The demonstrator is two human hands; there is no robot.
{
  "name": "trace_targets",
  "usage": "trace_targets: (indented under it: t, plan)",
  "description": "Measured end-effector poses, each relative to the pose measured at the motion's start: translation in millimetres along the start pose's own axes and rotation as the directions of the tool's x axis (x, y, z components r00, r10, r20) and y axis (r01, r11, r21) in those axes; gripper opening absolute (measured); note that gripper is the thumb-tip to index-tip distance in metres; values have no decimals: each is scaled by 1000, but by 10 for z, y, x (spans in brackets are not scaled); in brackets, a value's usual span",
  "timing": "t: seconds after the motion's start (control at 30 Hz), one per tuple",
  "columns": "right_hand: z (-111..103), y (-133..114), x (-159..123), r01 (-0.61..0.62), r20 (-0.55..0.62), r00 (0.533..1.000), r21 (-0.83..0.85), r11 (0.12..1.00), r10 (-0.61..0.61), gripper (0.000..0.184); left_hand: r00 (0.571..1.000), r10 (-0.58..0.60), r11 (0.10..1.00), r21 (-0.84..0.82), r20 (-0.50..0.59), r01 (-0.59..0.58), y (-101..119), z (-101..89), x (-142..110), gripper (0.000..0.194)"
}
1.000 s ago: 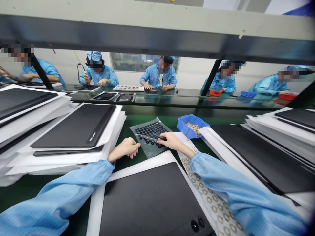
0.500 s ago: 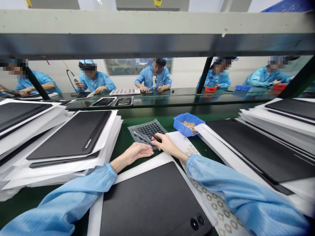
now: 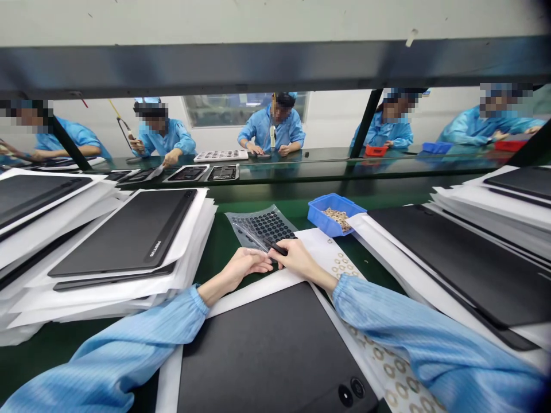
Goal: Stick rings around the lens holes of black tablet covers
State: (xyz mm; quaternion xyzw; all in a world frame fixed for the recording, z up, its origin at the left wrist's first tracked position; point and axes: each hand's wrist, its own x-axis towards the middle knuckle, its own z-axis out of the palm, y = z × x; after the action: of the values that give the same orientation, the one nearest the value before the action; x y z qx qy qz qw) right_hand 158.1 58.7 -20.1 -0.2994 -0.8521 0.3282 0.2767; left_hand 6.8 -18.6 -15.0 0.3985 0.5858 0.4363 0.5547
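Hands side by side, and here's the picture: left hand (image 3: 246,266) open and relaxed, right hand (image 3: 299,259) pinching black tweezers (image 3: 279,248), their long axis angled forward-left over a sheet of black round pads (image 3: 262,226) just ahead, right hand nearer!

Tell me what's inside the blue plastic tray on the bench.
The blue plastic tray holds a loose heap of small tan rings. They cover the middle of its floor, so whatever lies beneath them cannot be seen.
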Motion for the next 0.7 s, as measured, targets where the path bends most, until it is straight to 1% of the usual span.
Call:
trace_targets:
  t: [0.1,0.23,0.33,0.4,0.47,0.57,0.63,0.67,0.7]
  plan:
    - [5,-20,7,-17,6,1000,-3,1000,17,22,1000,5,1000,30,-2,-4,-8,4,12,17]
    - [-26,-16,23,-81,5,997,31,996,81,21,1000,-2,994,107,-6,2,4,22,-11,19]
    - [-111,-18,49,-125,34,992,83,989,123,18,999,-44,974,220,-4,44,56,9,-50,21]
    - [-200,-56,63,-150,68,987,120,981,143,17,995,-99,936,339,-1,93,118,-47,-83,30]
    - [-311,-143,40,-172,106,982,149,974,157,18,988,-154,863,486,-8,139,197,-143,-128,42]
    - [-505,-347,-152,-224,163,967,177,958,196,17,981,-188,685,708,-55,171,311,-294,-241,55]
    - [-639,-487,-413,-280,204,948,159,947,246,13,983,-156,558,813,-94,166,358,-318,-344,60]
    - [-699,-546,-576,-310,229,934,135,941,275,11,989,-104,496,856,-108,145,368,-288,-401,60]
    - [-749,-593,-754,-331,262,918,94,939,298,10,995,-20,423,900,-101,100,365,-227,-462,57]
